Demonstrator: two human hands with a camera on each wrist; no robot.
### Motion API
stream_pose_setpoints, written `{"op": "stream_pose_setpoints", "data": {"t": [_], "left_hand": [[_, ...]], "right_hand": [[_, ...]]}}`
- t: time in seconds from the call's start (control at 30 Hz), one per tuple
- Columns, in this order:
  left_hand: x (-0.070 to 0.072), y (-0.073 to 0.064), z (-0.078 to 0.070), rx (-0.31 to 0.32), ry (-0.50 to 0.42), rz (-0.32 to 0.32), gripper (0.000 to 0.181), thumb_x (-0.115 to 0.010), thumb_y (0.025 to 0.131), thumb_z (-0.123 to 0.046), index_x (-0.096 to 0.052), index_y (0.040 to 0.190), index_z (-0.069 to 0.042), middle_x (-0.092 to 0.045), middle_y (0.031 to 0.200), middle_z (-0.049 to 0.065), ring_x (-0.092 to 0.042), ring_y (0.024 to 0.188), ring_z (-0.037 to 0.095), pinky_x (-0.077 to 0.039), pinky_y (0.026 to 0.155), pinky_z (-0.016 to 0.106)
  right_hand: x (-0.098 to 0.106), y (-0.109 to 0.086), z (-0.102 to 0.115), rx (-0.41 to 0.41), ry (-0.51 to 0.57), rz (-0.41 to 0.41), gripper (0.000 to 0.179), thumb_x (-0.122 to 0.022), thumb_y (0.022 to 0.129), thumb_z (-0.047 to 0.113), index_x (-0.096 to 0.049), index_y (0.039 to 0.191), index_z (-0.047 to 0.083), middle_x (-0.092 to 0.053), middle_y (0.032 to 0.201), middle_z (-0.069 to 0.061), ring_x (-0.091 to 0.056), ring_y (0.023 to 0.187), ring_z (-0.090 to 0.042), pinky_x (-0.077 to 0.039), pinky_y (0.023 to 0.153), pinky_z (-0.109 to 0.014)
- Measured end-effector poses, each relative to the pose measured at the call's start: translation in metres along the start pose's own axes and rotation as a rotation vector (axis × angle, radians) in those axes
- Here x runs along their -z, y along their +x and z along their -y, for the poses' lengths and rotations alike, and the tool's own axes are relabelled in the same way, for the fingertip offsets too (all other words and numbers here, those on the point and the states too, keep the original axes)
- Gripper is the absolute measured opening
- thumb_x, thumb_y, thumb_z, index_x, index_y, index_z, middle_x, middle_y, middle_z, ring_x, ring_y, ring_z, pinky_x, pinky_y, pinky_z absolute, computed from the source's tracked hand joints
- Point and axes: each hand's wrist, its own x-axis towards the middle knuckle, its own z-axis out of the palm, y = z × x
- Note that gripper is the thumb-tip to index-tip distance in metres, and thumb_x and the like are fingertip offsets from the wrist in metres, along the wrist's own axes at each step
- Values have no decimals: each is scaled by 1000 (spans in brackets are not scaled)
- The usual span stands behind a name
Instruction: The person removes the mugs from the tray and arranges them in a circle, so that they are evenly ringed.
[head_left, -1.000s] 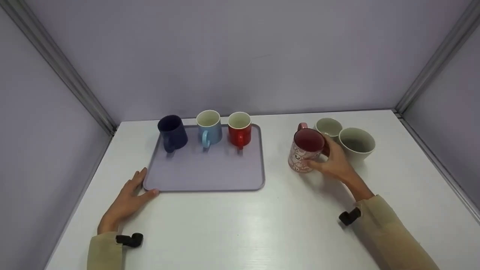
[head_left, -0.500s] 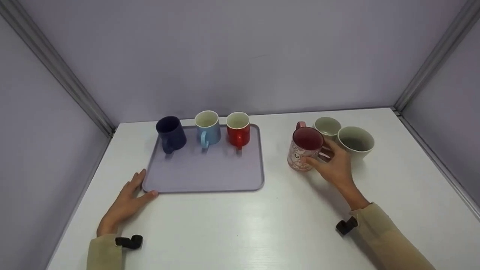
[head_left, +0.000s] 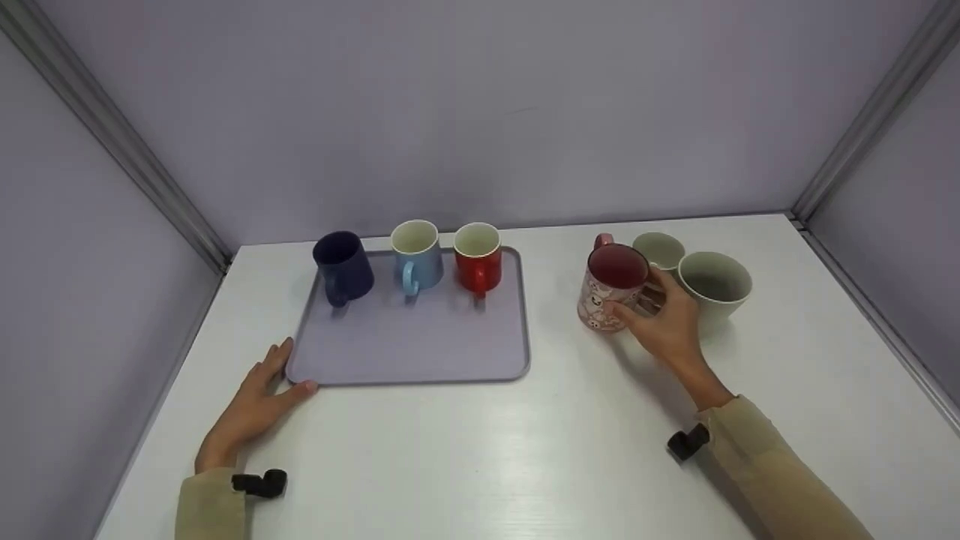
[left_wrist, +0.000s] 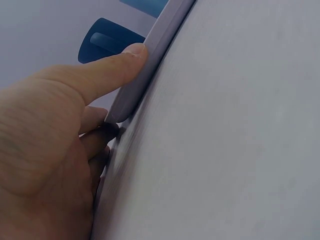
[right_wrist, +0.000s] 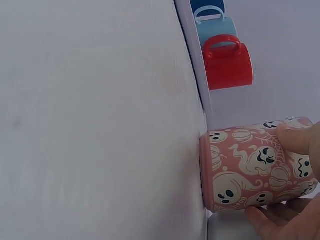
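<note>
In the head view my right hand [head_left: 666, 319] grips a pink mug [head_left: 600, 304] with a dark red inside, thumb on its near side and fingers round its right. The right wrist view shows ghosts and pumpkins printed on that mug [right_wrist: 250, 170], whose base is at or close to the tabletop. My left hand [head_left: 251, 405] rests at the near left corner of a lilac tray [head_left: 409, 345], its thumb touching the front rim and fingers along the left side. On the tray's far part stand a navy mug [head_left: 345, 268], a light blue mug [head_left: 420, 262] and a red mug [head_left: 478, 262].
Right behind the pink mug stand a smaller pale cup [head_left: 658, 247] and a larger pale cup [head_left: 716, 285], both close to my right hand. The white table [head_left: 480, 450] meets a back wall [head_left: 480, 135] and side panels.
The pink mug and my right hand have shifted slightly toward the back of the table, or up. My left hand, the tray and its mugs keep their places.
</note>
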Motion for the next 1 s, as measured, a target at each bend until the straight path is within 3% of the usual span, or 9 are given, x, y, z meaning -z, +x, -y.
{"op": "stream_pose_setpoints", "data": {"t": [0.37,0.77,1.0], "left_hand": [[0,2,2,-16,2,-9,100,-71,101,-51,-10,173,-19,6,179,20,16,160,56,6,126,78],[0,1,1,11,12,-6,100,-71,101,-53,-9,174,-21,6,179,18,16,160,56,7,125,78],[0,0,0,-1,-8,-10,102,-72,100,-54,-9,174,-19,7,179,19,17,160,55,8,126,77]], "right_hand": [[-2,4,1,-15,-8,-5,70,-91,82,0,-59,144,-8,-69,134,-29,-70,122,-41,-60,103,-48],[-5,7,1,-23,-6,-8,69,-91,84,4,-58,144,-8,-68,137,-29,-69,125,-42,-59,106,-49],[-5,4,3,21,-5,-32,70,-92,82,4,-60,143,-7,-69,135,-28,-70,124,-41,-59,105,-51]]}}
